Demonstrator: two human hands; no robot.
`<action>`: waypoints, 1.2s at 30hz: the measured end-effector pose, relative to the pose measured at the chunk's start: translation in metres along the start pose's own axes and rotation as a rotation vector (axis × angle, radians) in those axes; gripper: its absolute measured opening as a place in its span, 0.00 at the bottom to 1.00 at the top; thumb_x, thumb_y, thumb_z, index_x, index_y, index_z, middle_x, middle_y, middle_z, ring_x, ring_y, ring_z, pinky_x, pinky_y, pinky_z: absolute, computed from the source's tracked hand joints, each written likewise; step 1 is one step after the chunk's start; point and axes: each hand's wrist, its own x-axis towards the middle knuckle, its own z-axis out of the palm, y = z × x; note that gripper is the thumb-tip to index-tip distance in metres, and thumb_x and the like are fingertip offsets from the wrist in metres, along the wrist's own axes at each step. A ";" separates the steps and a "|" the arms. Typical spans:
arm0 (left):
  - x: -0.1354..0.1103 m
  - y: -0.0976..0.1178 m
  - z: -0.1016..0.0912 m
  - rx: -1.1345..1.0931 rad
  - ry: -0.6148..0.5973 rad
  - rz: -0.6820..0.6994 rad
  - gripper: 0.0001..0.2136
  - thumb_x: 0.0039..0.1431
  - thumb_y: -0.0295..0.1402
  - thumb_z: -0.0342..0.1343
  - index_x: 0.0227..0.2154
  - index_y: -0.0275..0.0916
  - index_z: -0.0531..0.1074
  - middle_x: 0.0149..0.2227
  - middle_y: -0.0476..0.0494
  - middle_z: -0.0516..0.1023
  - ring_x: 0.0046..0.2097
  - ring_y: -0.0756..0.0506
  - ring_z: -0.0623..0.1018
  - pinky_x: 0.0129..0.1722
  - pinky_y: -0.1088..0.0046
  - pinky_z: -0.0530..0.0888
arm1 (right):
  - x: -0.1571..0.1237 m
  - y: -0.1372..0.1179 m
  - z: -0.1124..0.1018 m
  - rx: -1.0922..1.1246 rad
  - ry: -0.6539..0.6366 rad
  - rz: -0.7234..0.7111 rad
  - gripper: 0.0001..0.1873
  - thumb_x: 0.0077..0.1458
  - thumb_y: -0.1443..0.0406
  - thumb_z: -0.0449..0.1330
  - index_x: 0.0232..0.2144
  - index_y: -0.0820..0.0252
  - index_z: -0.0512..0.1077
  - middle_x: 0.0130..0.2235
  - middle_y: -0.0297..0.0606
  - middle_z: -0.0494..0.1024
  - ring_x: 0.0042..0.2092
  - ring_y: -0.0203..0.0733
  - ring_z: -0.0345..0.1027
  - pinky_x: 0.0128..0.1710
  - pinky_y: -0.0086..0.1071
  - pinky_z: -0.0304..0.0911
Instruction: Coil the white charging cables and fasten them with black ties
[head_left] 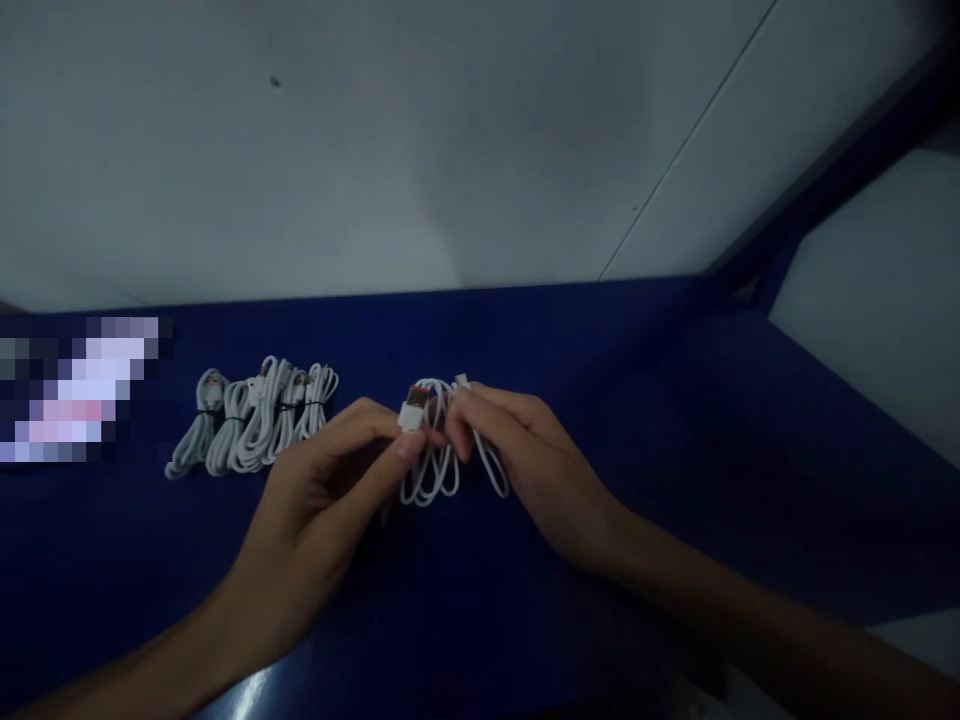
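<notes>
A white USB cable (430,480) hangs in loose loops between my two hands, over the blue surface. My left hand (322,500) pinches it close to its USB plug (414,408), which points upward and shows a metal shell with a red edge. On the other side, my right hand (536,460) has its thumb and fingers closed on the cable near the small connector (461,381) at the other end. One loop of cable drops below the right fingers. Part of the coil is hidden behind the fingers.
Left of my hands lies a row of several bundled white cables (259,420), some with dark ties around them. A pixelated rectangle (82,390) sits at the far left on the blue surface (480,620). Behind rises a pale wall (337,180), with a blue beam (832,170) at right.
</notes>
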 end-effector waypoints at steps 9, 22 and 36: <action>0.000 -0.004 0.005 -0.300 -0.081 -0.070 0.09 0.74 0.34 0.63 0.54 0.46 0.75 0.32 0.52 0.84 0.30 0.48 0.83 0.34 0.73 0.84 | -0.001 0.002 0.003 -0.006 -0.072 -0.120 0.28 0.78 0.55 0.53 0.23 0.55 0.62 0.33 0.34 0.73 0.42 0.42 0.71 0.50 0.40 0.68; 0.004 0.001 0.004 -0.291 -0.015 -0.039 0.03 0.73 0.33 0.64 0.44 0.43 0.82 0.28 0.52 0.85 0.28 0.50 0.84 0.32 0.80 0.83 | -0.006 0.002 0.007 -0.104 -0.076 -0.173 0.23 0.80 0.62 0.51 0.28 0.56 0.67 0.40 0.34 0.70 0.45 0.40 0.68 0.49 0.37 0.66; 0.008 -0.004 0.004 -0.296 -0.033 -0.054 0.03 0.70 0.28 0.64 0.41 0.40 0.83 0.28 0.51 0.85 0.26 0.50 0.83 0.29 0.79 0.82 | -0.006 0.006 0.008 -0.061 -0.075 -0.172 0.23 0.79 0.59 0.53 0.28 0.57 0.71 0.39 0.35 0.72 0.43 0.40 0.69 0.44 0.37 0.67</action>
